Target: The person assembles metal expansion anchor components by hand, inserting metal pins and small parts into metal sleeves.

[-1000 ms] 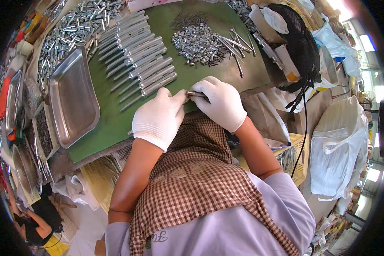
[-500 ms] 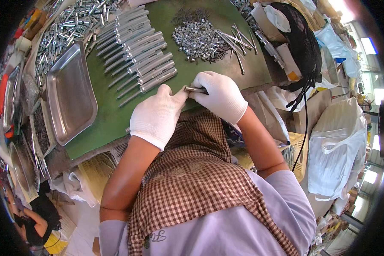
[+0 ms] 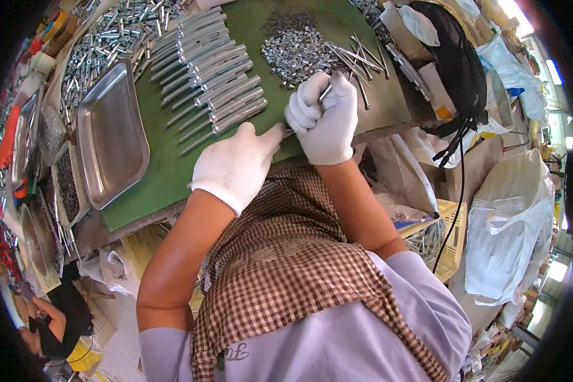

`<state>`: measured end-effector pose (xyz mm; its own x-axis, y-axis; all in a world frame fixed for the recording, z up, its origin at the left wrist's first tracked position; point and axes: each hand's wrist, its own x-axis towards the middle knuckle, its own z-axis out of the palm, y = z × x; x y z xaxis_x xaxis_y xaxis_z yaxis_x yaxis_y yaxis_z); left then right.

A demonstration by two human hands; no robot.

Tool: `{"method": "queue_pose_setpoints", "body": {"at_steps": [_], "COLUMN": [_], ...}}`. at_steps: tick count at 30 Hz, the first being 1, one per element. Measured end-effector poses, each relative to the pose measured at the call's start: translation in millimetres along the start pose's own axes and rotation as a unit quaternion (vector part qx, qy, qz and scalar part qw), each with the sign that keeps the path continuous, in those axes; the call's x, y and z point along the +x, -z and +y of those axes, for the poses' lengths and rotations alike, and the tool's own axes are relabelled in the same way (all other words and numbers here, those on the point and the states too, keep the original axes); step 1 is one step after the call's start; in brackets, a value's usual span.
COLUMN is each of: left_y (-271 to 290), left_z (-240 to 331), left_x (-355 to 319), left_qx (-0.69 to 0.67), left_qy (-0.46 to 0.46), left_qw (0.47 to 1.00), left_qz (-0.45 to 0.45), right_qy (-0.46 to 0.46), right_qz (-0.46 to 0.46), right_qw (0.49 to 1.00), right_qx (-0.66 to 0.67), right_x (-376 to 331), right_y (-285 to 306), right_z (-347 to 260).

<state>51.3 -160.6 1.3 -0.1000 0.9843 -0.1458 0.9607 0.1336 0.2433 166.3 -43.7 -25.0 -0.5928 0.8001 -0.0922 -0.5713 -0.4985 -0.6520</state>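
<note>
Slim, shiny silvery rod (image 3: 325, 94) juts from right hand (image 3: 330, 124).

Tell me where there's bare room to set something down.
Widest is the green mat between the steel tray, metal rods and left hand; the tray looks bare inside too. A narrow strip separates the rods from the heap of small fittings. Crowded: the rods, that heap and the long pins beside it.

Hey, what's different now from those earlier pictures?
The right hand has swung forward toward the pile of small metal parts; a metal piece shows between its fingers. The left hand, rows of metal rods and tray stayed roughly put.
</note>
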Motion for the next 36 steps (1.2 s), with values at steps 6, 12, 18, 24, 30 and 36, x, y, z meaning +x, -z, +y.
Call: {"method": "queue_pose_setpoints", "body": {"at_steps": [6, 12, 18, 24, 30, 36], "left_y": [5, 7, -7, -24, -12, -15], "left_z": [3, 15, 11, -41, -31, -18], "left_x": [3, 10, 5, -152, -123, 6], "left_qx": [0.008, 0.061, 0.066, 0.049, 0.03, 0.04], "left_qy": [-0.006, -0.033, -0.011, 0.204, 0.078, 0.027], "left_qw": [1.0, 0.998, 0.996, 0.967, 0.97, 0.959], "left_qz": [-0.018, 0.004, 0.059, 0.145, 0.229, 0.279], "right_qy": [0.076, 0.121, 0.043, 0.013, 0.046, 0.015], "right_qz": [-0.066, -0.047, -0.029, -0.046, -0.013, 0.029], "right_qw": [0.994, 0.99, 0.999, 0.994, 0.968, 0.955], "right_qx": [-0.047, -0.057, 0.003, -0.099, -0.246, -0.296], "right_x": [-2, -7, 3, -3, -20, -35], "right_y": [7, 9, 8, 39, 4, 7], "right_z": [15, 22, 18, -1, -7, -10]}}
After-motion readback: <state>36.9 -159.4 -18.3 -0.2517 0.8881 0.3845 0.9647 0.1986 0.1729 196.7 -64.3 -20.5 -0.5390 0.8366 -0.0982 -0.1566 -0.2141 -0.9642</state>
